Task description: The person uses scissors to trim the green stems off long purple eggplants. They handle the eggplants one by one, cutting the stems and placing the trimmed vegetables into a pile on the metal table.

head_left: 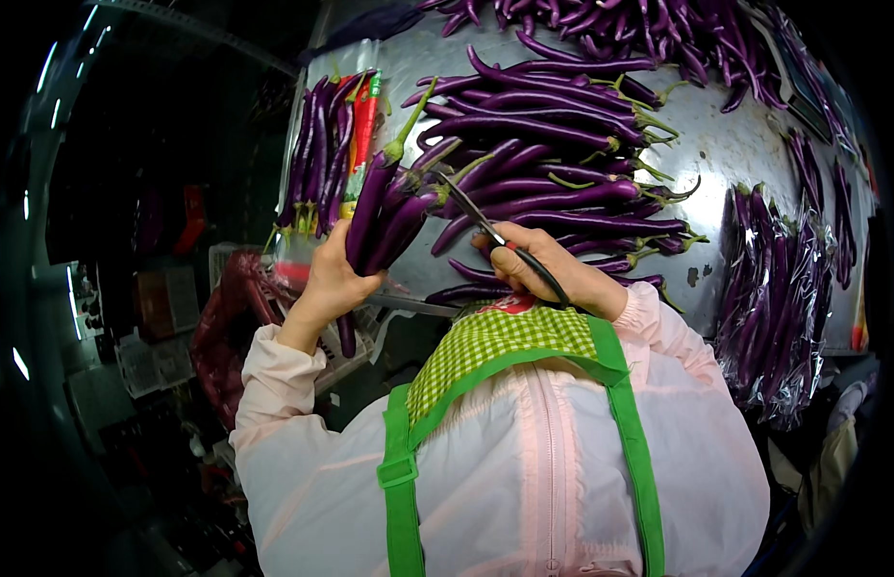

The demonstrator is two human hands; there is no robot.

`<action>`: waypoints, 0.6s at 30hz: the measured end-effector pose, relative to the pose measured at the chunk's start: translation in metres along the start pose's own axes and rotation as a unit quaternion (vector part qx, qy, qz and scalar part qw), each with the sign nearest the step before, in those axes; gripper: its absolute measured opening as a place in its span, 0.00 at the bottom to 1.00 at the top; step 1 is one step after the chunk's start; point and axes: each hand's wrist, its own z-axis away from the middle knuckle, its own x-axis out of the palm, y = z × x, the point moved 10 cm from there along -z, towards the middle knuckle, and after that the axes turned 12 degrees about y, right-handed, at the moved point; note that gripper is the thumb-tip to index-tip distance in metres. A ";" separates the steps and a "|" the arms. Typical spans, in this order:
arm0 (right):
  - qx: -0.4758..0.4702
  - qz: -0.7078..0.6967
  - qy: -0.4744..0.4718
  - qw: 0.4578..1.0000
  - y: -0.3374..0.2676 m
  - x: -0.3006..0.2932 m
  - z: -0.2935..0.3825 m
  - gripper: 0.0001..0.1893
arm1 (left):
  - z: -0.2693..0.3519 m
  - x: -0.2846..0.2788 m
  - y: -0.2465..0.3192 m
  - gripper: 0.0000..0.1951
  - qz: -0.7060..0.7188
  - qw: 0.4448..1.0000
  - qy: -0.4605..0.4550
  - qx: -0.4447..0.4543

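Observation:
Several long purple eggplants (396,223) are bunched in my left hand (334,274), their green stems pointing up and away from me. One stem stands taller than the others. My right hand (541,260) grips a pair of scissors (530,265) with dark handles. The scissor blades reach to the stem ends of the bunch; whether they touch a stem I cannot tell. Behind and to the right of the bunch, a heap of loose eggplants (555,122) lies on the metal table (714,144), most stems facing right.
Eggplants in a row (321,151) lie at the table's left, by a printed plastic bag (364,130). Bagged eggplants (771,288) lie along the right edge. A larger pile (634,29) covers the far end. A dark red mesh sack (227,332) hangs at lower left.

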 end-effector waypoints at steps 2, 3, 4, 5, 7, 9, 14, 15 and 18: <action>-0.049 0.034 0.026 0.998 -0.009 -0.006 0.001 0.15 | 0.000 -0.001 0.005 0.32 -0.012 1.000 -0.007 0.003; -0.048 0.034 0.023 0.998 -0.008 -0.005 0.002 0.15 | -0.001 -0.003 0.005 0.32 -0.012 1.000 -0.006 0.001; -0.043 0.047 0.027 0.998 -0.007 -0.006 0.003 0.13 | 0.001 -0.001 0.002 0.33 -0.024 0.999 -0.032 -0.010; -0.038 0.061 0.031 0.997 -0.005 -0.008 0.003 0.12 | 0.002 0.002 -0.001 0.35 -0.035 0.997 -0.059 -0.021; -0.037 0.084 0.041 0.995 0.003 -0.010 0.003 0.12 | 0.002 0.001 0.001 0.36 -0.022 0.997 -0.069 -0.033; -0.039 0.106 0.050 0.992 0.011 -0.012 0.002 0.12 | 0.001 -0.001 0.001 0.37 -0.010 0.996 -0.078 -0.045; -0.012 0.097 0.077 0.992 0.015 -0.023 0.002 0.14 | 0.000 -0.010 0.006 0.34 -0.048 0.996 -0.071 -0.039; 0.025 0.072 0.055 0.996 0.020 -0.022 0.002 0.16 | 0.000 -0.011 0.007 0.34 -0.048 0.996 -0.070 -0.038; -0.013 0.079 0.034 0.996 0.009 -0.028 -0.007 0.17 | 0.001 -0.009 0.011 0.37 -0.088 0.992 -0.089 -0.022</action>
